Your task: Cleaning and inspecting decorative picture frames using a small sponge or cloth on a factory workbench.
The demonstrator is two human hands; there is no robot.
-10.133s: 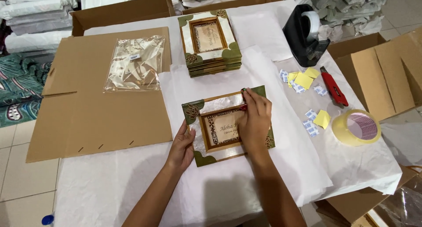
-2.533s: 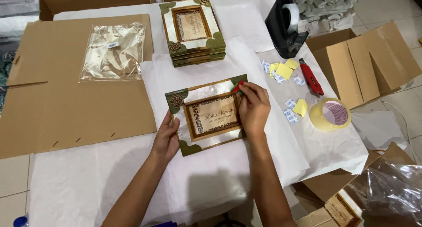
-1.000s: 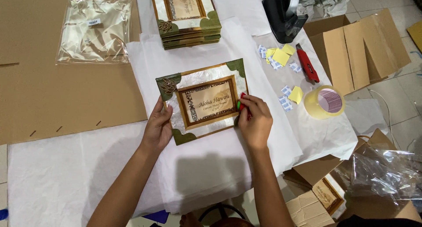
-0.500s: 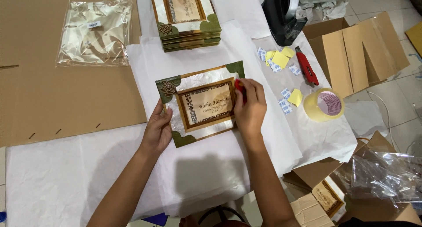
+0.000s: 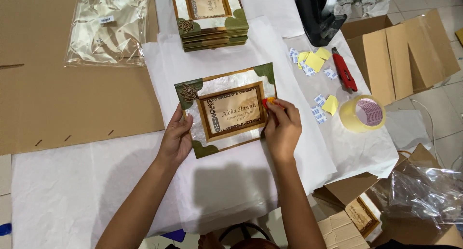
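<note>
A photo frame (image 5: 226, 109) with a pearly face, green leaf corners and a brown inner border lies flat on white tissue paper (image 5: 289, 148). My left hand (image 5: 176, 140) rests on the frame's lower left edge, steadying it. At the frame's right side my right hand (image 5: 282, 128) pinches a small red-and-yellow object (image 5: 267, 102) against the inner border. The fingers hide most of that object.
A stack of similar frames (image 5: 210, 13) sits behind. A clear plastic bag (image 5: 108, 29) lies on flat cardboard (image 5: 58, 99) at left. To the right: black tape dispenser (image 5: 318, 13), red cutter (image 5: 345, 75), yellow notes (image 5: 316, 61), tape roll (image 5: 361, 114), open cardboard boxes (image 5: 410, 51).
The view has shifted and drawn closer. My right hand slid from the frame's lower right edge up to its right side with the small red object; my left hand stays on the left edge.
</note>
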